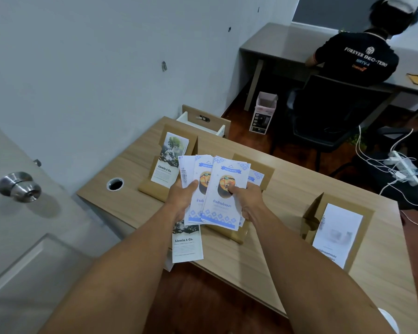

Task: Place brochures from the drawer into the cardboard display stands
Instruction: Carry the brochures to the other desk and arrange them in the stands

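Pretty cluttered around the wooden desk: open door with a steel knob on the left, cable hole in the desktop, open drawer at the far corner, small printed box on the floor beyond, tangle of white cables and a power strip off to the right. Second person in a black printed shirt seated on an office chair at another desk, back turned. Three cardboard display stands on the desktop: far-left stand holding a tree-photo "Liceria & Co." brochure, right stand holding a white, blurry leaflet, middle stand mostly blocked by the fanned stack of blue-and-white food brochures. Left hand clamped on the stack's left edge, thumb on top; right hand pinching the front brochure, thumb pressed on its picture. Another Liceria brochure lying flat at the near desk edge, slightly overhanging.
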### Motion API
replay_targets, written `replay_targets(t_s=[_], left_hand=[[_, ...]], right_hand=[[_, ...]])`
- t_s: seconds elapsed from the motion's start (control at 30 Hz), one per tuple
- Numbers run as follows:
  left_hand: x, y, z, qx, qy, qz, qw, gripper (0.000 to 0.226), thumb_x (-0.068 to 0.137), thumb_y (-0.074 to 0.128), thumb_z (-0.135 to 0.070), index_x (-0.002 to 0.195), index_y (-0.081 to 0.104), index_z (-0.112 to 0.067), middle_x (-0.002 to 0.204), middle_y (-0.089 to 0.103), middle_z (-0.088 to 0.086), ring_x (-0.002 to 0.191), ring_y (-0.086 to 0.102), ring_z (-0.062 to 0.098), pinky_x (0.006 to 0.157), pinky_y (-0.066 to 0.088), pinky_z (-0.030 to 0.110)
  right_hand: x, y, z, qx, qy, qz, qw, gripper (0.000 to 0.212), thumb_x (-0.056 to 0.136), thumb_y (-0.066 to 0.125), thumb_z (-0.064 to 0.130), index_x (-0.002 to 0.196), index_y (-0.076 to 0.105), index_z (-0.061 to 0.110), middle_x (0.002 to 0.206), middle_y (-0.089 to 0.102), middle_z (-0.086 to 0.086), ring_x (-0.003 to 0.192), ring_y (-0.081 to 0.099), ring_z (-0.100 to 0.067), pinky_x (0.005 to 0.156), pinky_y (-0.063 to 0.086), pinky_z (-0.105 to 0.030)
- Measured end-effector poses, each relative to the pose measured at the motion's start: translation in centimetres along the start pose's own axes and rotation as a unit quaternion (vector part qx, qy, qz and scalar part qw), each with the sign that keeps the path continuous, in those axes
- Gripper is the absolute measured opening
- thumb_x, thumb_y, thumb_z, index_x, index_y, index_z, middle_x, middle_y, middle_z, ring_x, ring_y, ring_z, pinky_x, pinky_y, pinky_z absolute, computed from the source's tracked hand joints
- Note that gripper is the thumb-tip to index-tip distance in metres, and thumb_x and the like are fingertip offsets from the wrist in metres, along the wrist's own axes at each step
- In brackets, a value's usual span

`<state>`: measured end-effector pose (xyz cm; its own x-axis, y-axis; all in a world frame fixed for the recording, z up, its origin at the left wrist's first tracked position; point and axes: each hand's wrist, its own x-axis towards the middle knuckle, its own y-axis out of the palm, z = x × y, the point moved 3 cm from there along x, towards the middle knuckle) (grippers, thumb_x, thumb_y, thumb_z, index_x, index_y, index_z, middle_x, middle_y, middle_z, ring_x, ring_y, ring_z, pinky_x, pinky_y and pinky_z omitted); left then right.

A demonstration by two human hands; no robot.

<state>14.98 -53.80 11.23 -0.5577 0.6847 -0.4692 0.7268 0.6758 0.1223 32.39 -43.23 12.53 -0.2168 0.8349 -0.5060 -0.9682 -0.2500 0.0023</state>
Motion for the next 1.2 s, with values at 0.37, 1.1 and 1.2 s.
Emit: replay_targets(t_s=[0.37, 1.1, 1.2], left_hand=[[0.0, -0.4, 1.1, 0.033, -0.002, -0.009, 0.999, 0.032, 0.097, 0.066, -0.019, 0.129, 0.063, -0.014, 0.117, 0.074, 0.011, 0.1, 0.074, 0.032, 0.084, 0.06, 0.057], [1.2, 1.5, 2.4, 0.104, 0.014, -0.025, 0.994, 0.032, 0.099, 0.062, -0.019, 0.13, 0.06, -0.012, 0.123, 0.071, 0.01, 0.103, 0.07, 0.029, 0.086, 0.06, 0.044], [1.4, 0.8, 2.0, 0.118, 0.035, -0.065, 0.99, 0.034, 0.098, 0.063, -0.021, 0.13, 0.061, -0.01, 0.122, 0.071, 0.009, 0.103, 0.07, 0.028, 0.085, 0.059, 0.042]], right_hand=[[1.3, -0.6, -2.2, -0.075, 0.017, -0.012, 0.997, 0.034, 0.078, 0.072, 0.02, 0.112, 0.065, 0.019, 0.107, 0.074, -0.006, 0.095, 0.072, -0.031, 0.084, 0.06, -0.054], [1.9, -1.4, 0.4, -0.399, -0.033, 0.123, 0.908, 0.024, 0.086, 0.06, 0.004, 0.104, 0.07, -0.008, 0.089, 0.074, -0.027, 0.069, 0.064, -0.027, 0.058, 0.052, -0.034], [1.9, -2.0, 1.4, -0.333, -0.059, 0.092, 0.936, 0.01, 0.094, 0.059, 0.002, 0.101, 0.067, 0.0, 0.075, 0.071, -0.02, 0.066, 0.069, -0.027, 0.064, 0.062, -0.04]])
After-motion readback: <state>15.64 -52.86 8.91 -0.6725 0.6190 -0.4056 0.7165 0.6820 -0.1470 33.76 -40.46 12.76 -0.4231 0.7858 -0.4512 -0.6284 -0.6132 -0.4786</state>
